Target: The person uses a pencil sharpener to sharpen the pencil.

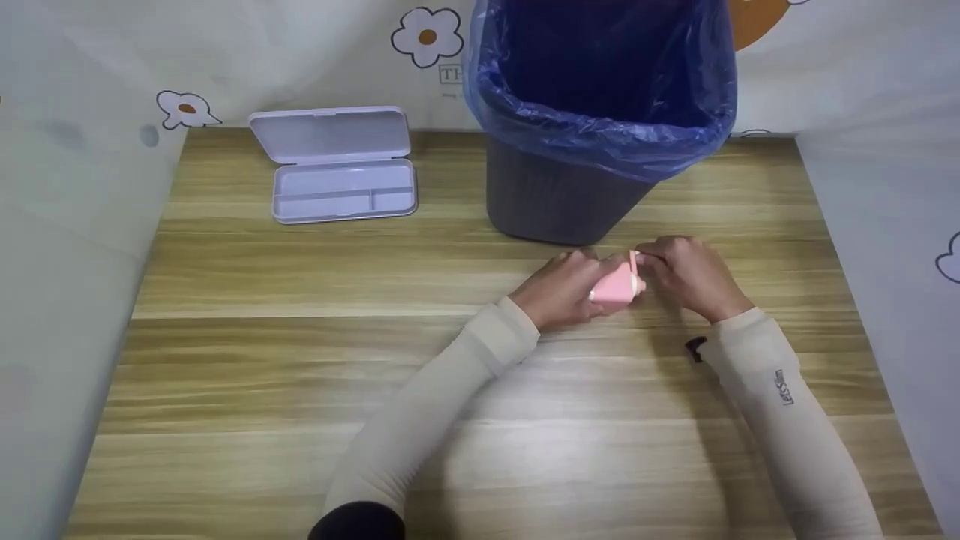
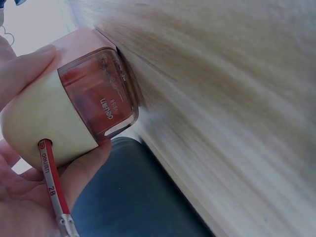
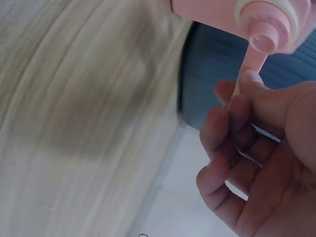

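My left hand [image 1: 561,291] grips a pink and cream crank pencil sharpener [image 1: 615,286] above the wooden table, in front of the bin. Thumb and fingers wrap round its body in the left wrist view, where a clear window shows a reddish inside. A red and white pencil [image 2: 52,177] marked 2B sticks out of the hole in the cream face, its metal end towards the palm. On the opposite side, my right hand [image 1: 694,277] pinches the end of the pink crank [image 3: 255,59] between thumb and index finger. The knob under those fingers is mostly hidden.
A dark bin [image 1: 544,195] lined with a blue bag [image 1: 600,139] stands just behind the hands. At the back left lies an opened lilac pencil case [image 1: 322,207], its lid tipped back. Flower-printed cloth [image 1: 315,60] borders the table [image 1: 247,360].
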A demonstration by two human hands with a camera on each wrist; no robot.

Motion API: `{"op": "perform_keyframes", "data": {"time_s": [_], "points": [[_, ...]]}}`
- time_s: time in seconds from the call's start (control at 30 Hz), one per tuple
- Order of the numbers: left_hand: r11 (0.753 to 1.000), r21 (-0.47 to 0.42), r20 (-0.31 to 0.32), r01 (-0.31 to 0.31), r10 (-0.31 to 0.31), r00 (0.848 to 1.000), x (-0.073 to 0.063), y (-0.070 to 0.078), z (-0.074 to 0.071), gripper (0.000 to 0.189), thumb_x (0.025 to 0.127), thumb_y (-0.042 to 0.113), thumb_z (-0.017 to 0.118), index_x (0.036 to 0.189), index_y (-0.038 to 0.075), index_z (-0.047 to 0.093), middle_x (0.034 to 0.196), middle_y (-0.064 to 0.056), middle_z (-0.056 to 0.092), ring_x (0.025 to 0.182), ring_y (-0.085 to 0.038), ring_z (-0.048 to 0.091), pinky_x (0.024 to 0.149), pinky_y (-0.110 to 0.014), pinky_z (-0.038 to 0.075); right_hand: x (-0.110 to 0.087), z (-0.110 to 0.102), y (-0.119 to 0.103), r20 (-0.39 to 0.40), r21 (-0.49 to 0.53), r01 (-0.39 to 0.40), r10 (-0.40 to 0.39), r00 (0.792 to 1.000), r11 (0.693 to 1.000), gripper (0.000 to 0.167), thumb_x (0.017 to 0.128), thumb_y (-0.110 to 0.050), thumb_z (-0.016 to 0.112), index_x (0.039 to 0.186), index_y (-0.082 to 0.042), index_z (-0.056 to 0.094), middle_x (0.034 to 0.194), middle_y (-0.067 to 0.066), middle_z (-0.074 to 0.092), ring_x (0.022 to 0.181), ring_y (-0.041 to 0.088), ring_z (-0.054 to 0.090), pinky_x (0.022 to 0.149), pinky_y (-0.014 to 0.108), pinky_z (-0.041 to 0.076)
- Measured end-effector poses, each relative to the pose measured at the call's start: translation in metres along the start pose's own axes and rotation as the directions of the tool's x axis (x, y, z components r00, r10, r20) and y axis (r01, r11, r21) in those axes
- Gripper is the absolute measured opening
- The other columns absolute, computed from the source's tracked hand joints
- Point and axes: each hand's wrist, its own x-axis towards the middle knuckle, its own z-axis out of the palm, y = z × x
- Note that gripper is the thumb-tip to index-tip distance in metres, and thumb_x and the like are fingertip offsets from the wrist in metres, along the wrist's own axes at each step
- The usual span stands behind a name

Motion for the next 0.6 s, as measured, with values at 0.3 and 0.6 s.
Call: {"op": "perform_keyframes", "data": {"time_s": [0.3, 0.6], "points": [[1.000, -0.016, 0.012, 0.023, -0.023, 1.000, 0.000, 0.000, 0.000, 0.056, 0.088, 0.030, 0.076, 0.136, 0.009, 0.056, 0.097, -0.007, 0.066, 0.086, -0.021, 0.061, 0.074, -0.032, 0.049, 0.001, 0.008, 0.006, 0.077, 0.066, -0.025, 0.020, 0.997, 0.998, 0.017, 0.096, -0.009, 0.064, 0.105, -0.006, 0.078, 0.095, 0.013, 0.075, 0.082, 0.028, 0.069, 0.073, 0.051, 0.053], [0.999, -0.009, 0.010, 0.031, -0.031, 0.999, -0.001, 0.002, 0.001, 0.058, 0.087, 0.028, 0.078, 0.137, 0.010, 0.056, 0.101, -0.009, 0.065, 0.088, -0.021, 0.061, 0.075, -0.032, 0.050, -0.006, 0.021, 0.011, 0.119, 0.076, -0.031, 0.022, 0.993, 0.997, 0.020, 0.096, -0.005, 0.061, 0.105, -0.008, 0.078, 0.094, 0.009, 0.074, 0.082, 0.024, 0.066, 0.073, 0.051, 0.052]]}}
